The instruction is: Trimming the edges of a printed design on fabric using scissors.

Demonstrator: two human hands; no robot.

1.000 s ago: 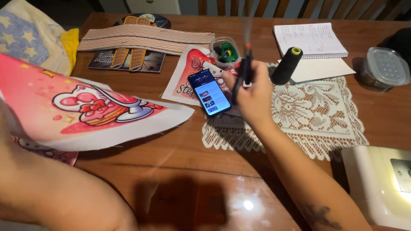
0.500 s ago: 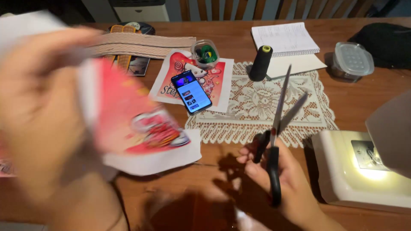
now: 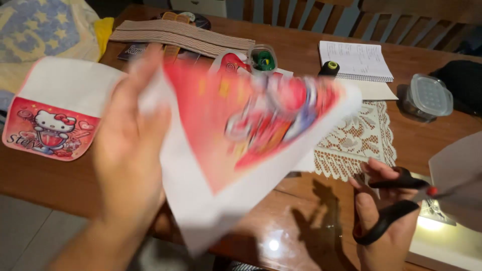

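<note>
My left hand (image 3: pixel 128 150) holds up a white sheet printed with a red and pink cartoon picture (image 3: pixel 241 135); the sheet is blurred and hangs over the table's near edge. My right hand (image 3: pixel 384 216) grips black-handled scissors (image 3: pixel 396 203) at the lower right, with the blades pointing right toward a grey sheet (image 3: pixel 454 170). The raised sheet hides the middle of the table.
A second cartoon print on white fabric (image 3: pixel 60 115) lies at the left. A lace doily (image 3: pixel 364 138), thread spool (image 3: pixel 330 68), small pot of green bits (image 3: pixel 262 59), notebook (image 3: pixel 356 60), clear plastic box (image 3: pixel 428 96), ribbed tan band (image 3: pixel 181 35) and a lit white machine (image 3: pixel 442 236) are around.
My left hand swung the printed sheet from the left across the middle of the view. My right hand brought the scissors from the table's centre down to the near right edge and tipped the blades rightward.
</note>
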